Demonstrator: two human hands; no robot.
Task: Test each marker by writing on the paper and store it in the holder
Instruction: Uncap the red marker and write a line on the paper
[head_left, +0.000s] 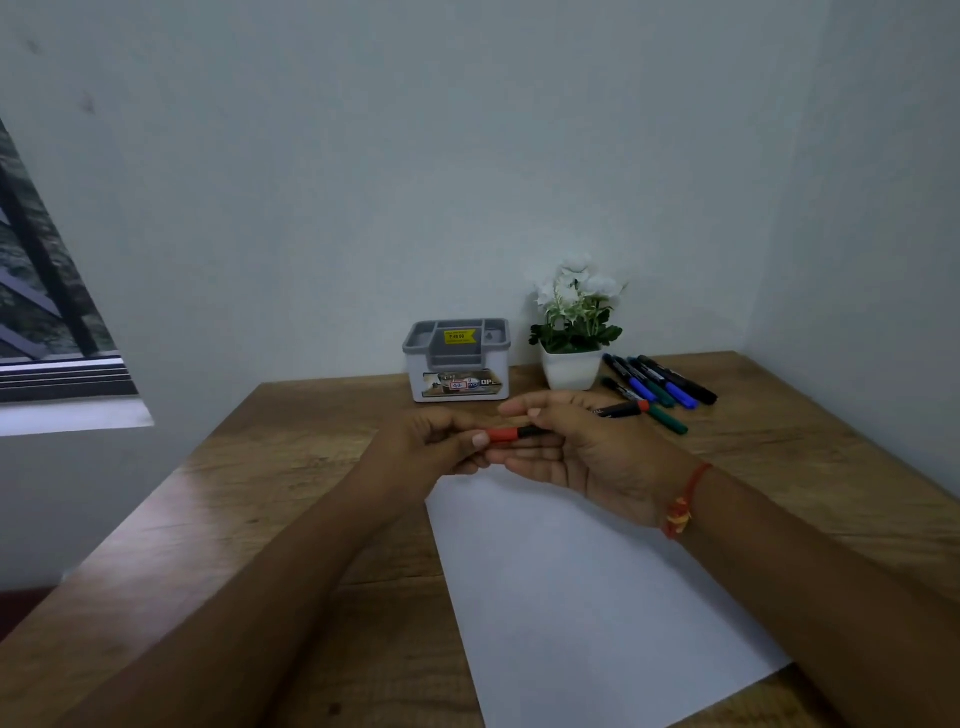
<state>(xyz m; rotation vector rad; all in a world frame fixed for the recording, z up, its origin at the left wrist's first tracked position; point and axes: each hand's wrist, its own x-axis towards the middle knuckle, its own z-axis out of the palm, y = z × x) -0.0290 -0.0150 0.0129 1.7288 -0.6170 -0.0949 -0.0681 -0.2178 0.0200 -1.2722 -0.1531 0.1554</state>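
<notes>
Above paper (571, 597), left hand (441, 444) pinches marker (505, 435) by red cap, right hand (587, 454) pinches its barrel; holder (457, 382) behind

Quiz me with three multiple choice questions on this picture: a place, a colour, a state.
1. Where does the grey-and-white plastic holder stand? A) on the window sill B) by the wall, left of the white-potted plant C) at the desk's near edge
2. What colour is the cap of the black marker that the left hand and right hand grip? A) red B) blue C) green
3. How is the white paper sheet? A) blank B) scribbled on C) crumpled
Key: B, it sits beside the plant at the wall; A, the cap is red; A, no marks show.
</notes>
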